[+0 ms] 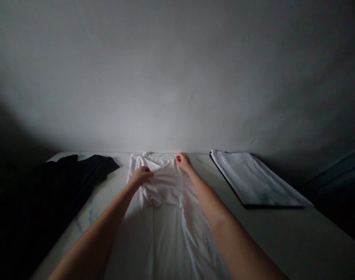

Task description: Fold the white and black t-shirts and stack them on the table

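A white T-shirt (pixel 167 225) lies lengthwise along the middle of the table, its neck end toward the wall. Part of it is folded inward, and a bunched flap of cloth crosses its upper half. My left hand (pixel 141 175) pinches this cloth left of centre. Farther back, near the wall, my right hand (pixel 182 160) has the shirt's upper right edge between thumb and fingers. The fabric between both hands is drawn fairly taut, with small creases below it.
Dark clothing (pixel 78 175) spreads over the table's left side. A folded white garment (pixel 253 179) with a dark layer beneath lies at the right. The marble-patterned table (pixel 282 229) meets a plain grey wall (pixel 171 77) at its back edge.
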A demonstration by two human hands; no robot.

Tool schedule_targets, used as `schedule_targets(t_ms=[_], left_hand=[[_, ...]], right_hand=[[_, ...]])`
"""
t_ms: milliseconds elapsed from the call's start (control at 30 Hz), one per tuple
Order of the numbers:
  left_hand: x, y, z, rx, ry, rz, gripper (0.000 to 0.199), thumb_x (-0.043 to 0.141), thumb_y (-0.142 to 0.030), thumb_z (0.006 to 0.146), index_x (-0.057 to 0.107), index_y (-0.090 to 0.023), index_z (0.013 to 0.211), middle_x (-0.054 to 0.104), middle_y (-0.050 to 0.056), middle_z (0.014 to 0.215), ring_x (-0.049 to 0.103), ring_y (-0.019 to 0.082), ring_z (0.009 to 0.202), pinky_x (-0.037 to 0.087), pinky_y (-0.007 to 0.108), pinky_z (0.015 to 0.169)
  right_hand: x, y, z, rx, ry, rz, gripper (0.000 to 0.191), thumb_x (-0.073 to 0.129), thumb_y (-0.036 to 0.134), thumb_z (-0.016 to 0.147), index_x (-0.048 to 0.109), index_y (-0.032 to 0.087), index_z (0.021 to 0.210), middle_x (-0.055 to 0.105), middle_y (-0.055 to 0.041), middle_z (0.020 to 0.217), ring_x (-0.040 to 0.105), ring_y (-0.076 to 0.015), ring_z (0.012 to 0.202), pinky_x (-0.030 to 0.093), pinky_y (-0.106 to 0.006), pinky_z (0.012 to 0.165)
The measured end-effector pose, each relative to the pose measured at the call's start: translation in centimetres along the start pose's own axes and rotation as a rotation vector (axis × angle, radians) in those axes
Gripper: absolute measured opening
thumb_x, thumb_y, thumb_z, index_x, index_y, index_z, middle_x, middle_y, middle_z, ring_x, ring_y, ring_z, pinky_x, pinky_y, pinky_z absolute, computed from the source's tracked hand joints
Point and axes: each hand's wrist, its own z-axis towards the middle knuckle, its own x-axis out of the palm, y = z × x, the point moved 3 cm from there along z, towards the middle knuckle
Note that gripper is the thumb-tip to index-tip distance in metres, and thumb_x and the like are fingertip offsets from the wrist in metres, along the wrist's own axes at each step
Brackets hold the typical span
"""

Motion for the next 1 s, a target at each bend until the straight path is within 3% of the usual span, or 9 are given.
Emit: schedule_targets(t_ms=[300,533,633,767,900,1000], left_hand=[[-0.8,-2.2,-2.4,0.004,-0.048,0.425,0.013,0.060,-0.027,0.074,0.069,-0.018,0.076,0.074,0.010,0.086,0.068,0.025,0.083,0.041,0.028,0.060],[-0.4,-2.0,-2.4,0.049,-0.077,0.505,0.017,0.059,-0.027,0.079,0.071,-0.018,0.087,0.076,0.014,0.099,0.069,0.029,0.094,0.048,0.031,0.070],[-1.0,-2.4,-2.1,0.049,-0.010,0.519,0.025,0.062,-0.033,0.081,0.070,-0.017,0.097,0.074,0.015,0.107,0.069,0.029,0.099,0.049,0.031,0.074],[-2.1,-3.6,-2.8,0.124,0.079,0.609,0.031,0.065,-0.038,0.082,0.067,-0.016,0.104,0.073,0.013,0.109,0.068,0.027,0.101,0.049,0.030,0.079],[-2.0,-4.2,-6.8,0.331,0.100,0.677,0.017,0.058,-0.027,0.086,0.068,-0.018,0.098,0.073,0.010,0.103,0.068,0.024,0.099,0.049,0.031,0.086],[-1.2,-4.0,-10.6,0.493,0.084,0.641,0.018,0.055,-0.018,0.086,0.067,-0.020,0.100,0.071,0.007,0.103,0.066,0.022,0.101,0.049,0.033,0.092]], right_hand=[[-0.2,0.5,-0.2,0.054,-0.007,-0.036,0.017,0.051,0.016,0.093,0.066,0.015,0.100,0.064,-0.0101,0.107,0.060,-0.0175,0.097,0.046,-0.029,0.091],[-1.8,2.9,-1.5,0.090,-0.037,-0.041,0.023,0.051,0.011,0.091,0.062,0.012,0.111,0.057,-0.0125,0.120,0.059,-0.0177,0.102,0.045,-0.027,0.088],[-2.9,5.6,-4.2,-0.008,-0.010,-0.010,0.018,0.055,0.009,0.089,0.065,0.016,0.103,0.060,-0.0097,0.114,0.060,-0.0176,0.099,0.047,-0.027,0.085],[-4.5,10.0,-9.9,-0.238,0.173,0.096,0.006,0.066,0.016,0.086,0.066,0.018,0.091,0.063,-0.0032,0.096,0.061,-0.0145,0.084,0.047,-0.025,0.076],[-5.7,13.1,-14.4,-0.264,0.307,0.062,0.013,0.071,0.022,0.085,0.067,0.018,0.097,0.065,-0.0033,0.098,0.063,-0.0145,0.084,0.046,-0.025,0.072],[-6.1,14.1,-16.2,-0.206,0.314,-0.029,0.017,0.070,0.024,0.086,0.066,0.019,0.101,0.066,-0.0055,0.103,0.064,-0.0180,0.091,0.047,-0.027,0.076]])
